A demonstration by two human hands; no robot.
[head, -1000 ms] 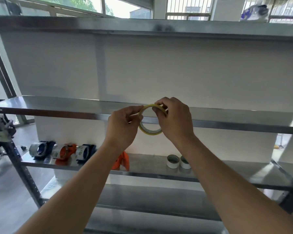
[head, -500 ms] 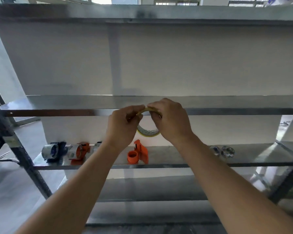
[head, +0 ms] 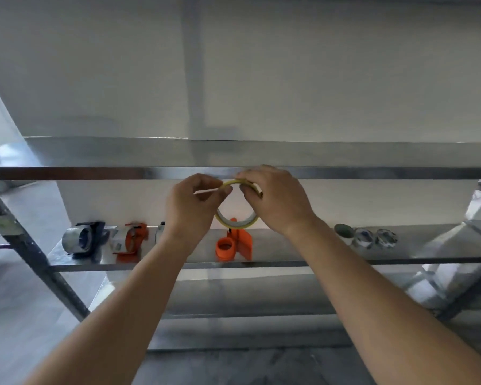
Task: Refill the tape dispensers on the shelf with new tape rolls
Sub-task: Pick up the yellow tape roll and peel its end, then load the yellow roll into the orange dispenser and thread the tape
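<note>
I hold a thin yellow tape roll [head: 235, 223] upright in front of me, level with a metal shelf edge. My left hand [head: 193, 208] pinches its upper left rim and my right hand [head: 275, 200] grips its upper right side. Below it, on the lower shelf [head: 289, 263], an empty orange tape dispenser [head: 233, 245] lies directly under the roll. To the left lie a blue dispenser [head: 82, 240] and an orange dispenser [head: 128, 240], both loaded with rolls. A third one is mostly hidden behind my left wrist.
Three loose tape rolls [head: 365, 236] sit on the right part of the lower shelf. A dark slanted rack post [head: 31, 251] stands at the left. A higher shelf edge [head: 95, 173] runs across behind my hands; a white wall backs the rack.
The view has tilted down and shifted, so the lower shelf looks closer. My hands stay on the yellow roll, and my left fingers have shifted along its top rim.
</note>
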